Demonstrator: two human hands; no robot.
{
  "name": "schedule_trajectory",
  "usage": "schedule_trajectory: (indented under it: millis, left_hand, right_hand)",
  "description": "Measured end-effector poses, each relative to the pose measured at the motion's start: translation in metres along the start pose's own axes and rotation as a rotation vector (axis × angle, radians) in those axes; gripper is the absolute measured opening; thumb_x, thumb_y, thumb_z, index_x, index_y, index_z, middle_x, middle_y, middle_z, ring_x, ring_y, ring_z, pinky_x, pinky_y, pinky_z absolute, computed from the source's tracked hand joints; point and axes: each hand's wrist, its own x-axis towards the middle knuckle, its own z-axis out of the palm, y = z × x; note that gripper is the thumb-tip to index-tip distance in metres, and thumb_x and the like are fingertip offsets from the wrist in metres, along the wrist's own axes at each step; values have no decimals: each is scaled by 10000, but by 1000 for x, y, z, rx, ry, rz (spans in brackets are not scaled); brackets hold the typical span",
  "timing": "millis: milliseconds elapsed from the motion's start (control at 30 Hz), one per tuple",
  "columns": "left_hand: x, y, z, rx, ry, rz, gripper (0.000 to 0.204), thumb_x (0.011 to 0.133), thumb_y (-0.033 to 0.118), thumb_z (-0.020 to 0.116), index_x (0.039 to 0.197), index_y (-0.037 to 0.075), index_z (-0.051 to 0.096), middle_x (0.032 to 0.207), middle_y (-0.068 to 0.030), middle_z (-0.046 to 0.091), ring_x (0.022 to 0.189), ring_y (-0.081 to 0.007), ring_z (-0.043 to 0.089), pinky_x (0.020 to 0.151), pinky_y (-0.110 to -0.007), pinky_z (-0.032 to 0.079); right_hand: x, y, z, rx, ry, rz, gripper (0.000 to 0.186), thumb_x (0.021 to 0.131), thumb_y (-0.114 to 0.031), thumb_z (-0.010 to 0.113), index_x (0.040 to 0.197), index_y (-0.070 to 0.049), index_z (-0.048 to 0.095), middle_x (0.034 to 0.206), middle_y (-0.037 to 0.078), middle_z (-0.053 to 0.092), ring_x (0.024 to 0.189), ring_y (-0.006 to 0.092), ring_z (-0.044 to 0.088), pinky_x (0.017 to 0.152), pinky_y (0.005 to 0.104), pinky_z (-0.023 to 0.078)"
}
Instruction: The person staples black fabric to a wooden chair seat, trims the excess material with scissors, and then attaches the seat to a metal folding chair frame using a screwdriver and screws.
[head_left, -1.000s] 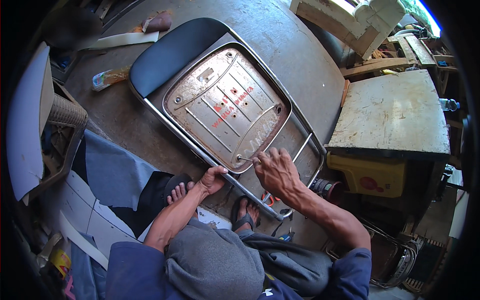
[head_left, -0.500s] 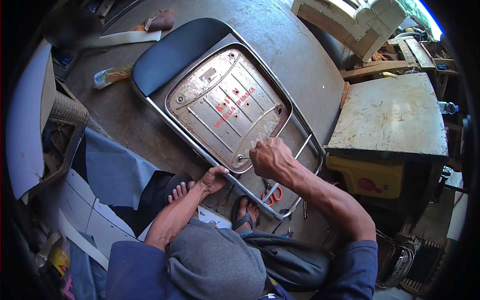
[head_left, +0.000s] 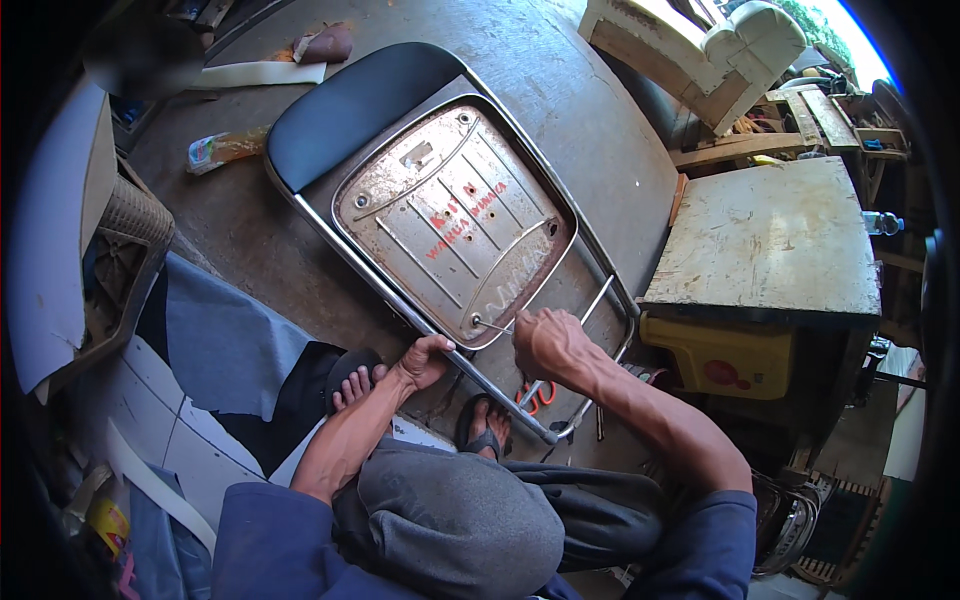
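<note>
A metal-framed folding chair (head_left: pixel 440 220) lies on the floor with its rusty metal seat underside facing up and its dark padded backrest (head_left: pixel 365 115) at the far end. My left hand (head_left: pixel 427 362) is closed around the near-left chrome tube of the frame. Closed in a fist, my right hand (head_left: pixel 552 346) grips a tool with a thin metal shaft (head_left: pixel 497 327), probably a screwdriver; its handle is hidden in the fist. The shaft's tip meets the round fastener hole (head_left: pixel 477 321) at the seat pan's near corner.
Orange-handled scissors (head_left: pixel 540 397) lie under the frame's near end, beside my sandalled foot. A worn wooden box table (head_left: pixel 765 235) stands at right with a yellow container (head_left: pixel 715 352) below. Grey-blue fabric (head_left: pixel 235 335) lies left; a plastic bottle (head_left: pixel 222 150) rests beyond it.
My right hand has shifted slightly right, exposing more of the tool's shaft. The left hand keeps its hold on the tube, and the camera view has moved a little.
</note>
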Motion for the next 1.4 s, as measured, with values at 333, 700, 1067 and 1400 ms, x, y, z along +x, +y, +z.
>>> schedule_trajectory:
  millis: [333, 700, 1067, 1400]
  left_hand:
    - [2, -4, -5, -10, 26, -5, 176, 762, 50, 730, 937, 52, 737, 906, -43, 738, 898, -184, 691, 963, -364, 530]
    - [0, -2, -1, 21, 25, 0, 95, 762, 69, 742, 856, 82, 731, 878, -25, 722, 893, -157, 659, 956, -344, 488]
    - [2, -4, -7, 7, 9, 3, 192, 755, 51, 740, 946, 74, 740, 937, -23, 731, 932, -164, 671, 973, -348, 495]
    - [-1, -6, -1, 45, 44, 36, 164, 763, 97, 751, 925, 75, 737, 926, -23, 714, 911, -154, 647, 946, -339, 489]
  right_hand:
    - [-7, -6, 10, 112, -83, 93, 263, 899, -194, 652, 952, 57, 708, 1077, 293, 626, 973, 528, 685, 801, 517, 590]
    - [-9, 4, 13, 166, -103, 147, 333, 874, -163, 653, 1103, 78, 639, 1122, 280, 630, 892, 506, 653, 807, 513, 573]
    - [-17, 13, 15, 360, -108, 248, 369, 901, -161, 612, 1223, 19, 630, 875, 203, 706, 761, 372, 716, 647, 472, 571]
    - [-30, 12, 30, 302, 56, 59, 348, 905, -135, 606, 1229, -7, 620, 1031, 292, 717, 968, 467, 709, 851, 544, 566]
